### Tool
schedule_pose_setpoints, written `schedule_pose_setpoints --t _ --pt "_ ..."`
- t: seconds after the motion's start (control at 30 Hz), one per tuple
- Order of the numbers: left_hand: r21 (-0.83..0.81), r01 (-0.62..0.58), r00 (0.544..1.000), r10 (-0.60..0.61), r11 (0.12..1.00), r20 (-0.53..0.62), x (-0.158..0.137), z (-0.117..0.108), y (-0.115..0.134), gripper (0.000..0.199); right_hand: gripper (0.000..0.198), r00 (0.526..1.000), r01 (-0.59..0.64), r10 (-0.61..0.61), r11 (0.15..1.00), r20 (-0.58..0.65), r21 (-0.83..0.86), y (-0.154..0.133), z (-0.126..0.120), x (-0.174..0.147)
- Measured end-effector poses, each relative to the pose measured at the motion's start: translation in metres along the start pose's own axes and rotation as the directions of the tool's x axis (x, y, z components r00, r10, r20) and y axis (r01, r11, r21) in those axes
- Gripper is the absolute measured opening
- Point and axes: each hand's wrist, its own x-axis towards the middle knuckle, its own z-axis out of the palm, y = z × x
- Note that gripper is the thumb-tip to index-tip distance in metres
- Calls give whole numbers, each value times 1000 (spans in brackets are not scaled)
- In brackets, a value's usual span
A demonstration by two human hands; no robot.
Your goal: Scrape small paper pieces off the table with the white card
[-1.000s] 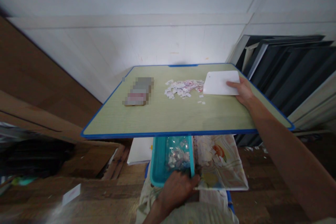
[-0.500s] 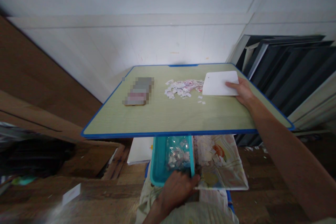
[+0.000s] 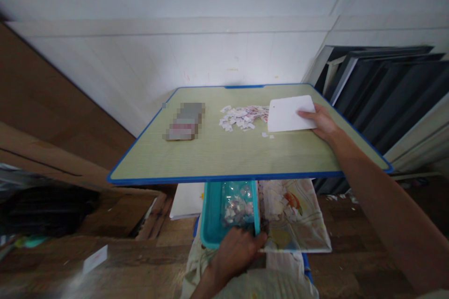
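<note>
My right hand [image 3: 322, 121] pinches a thin white card [image 3: 291, 114] at its right end, thumb on top. The card stands tilted on the table, its left edge against a pile of small printed paper pieces [image 3: 242, 117]. A couple of loose pieces [image 3: 264, 135] lie just in front of the card's lower left corner. Below the table edge, my left hand [image 3: 240, 250] is closed on the near rim of a teal plastic tray [image 3: 209, 224], fingers over the rim and partly hidden. Inside that tray is a clear plastic bag [image 3: 239, 203] of small paper pieces.
The pale table [image 3: 210, 159] has a blue edge. A pixelated, phone-like object [image 3: 185, 121] lies on its left side. Under the table are a patterned tray [image 3: 301, 224] with scraps and white sheets [image 3: 185, 201]. Dark panels [image 3: 386, 84] lean on the right.
My right hand has slid the white card a little left and nearer, up against the paper pile, and one small loose piece has shifted with it. My left hand stays on the tray.
</note>
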Motion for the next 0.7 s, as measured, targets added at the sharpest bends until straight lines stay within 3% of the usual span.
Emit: schedule_pose_setpoints --t 0.2,0.7 --pt "8 2 1000 -2 1000 -21 -1 -3 1 25 36 997 60 -60 998 -41 4 2 4 0" --pt "4 -7 999 7 1000 -43 2 5 -2 22 40 997 79 -79 997 11 -14 0 4 -2"
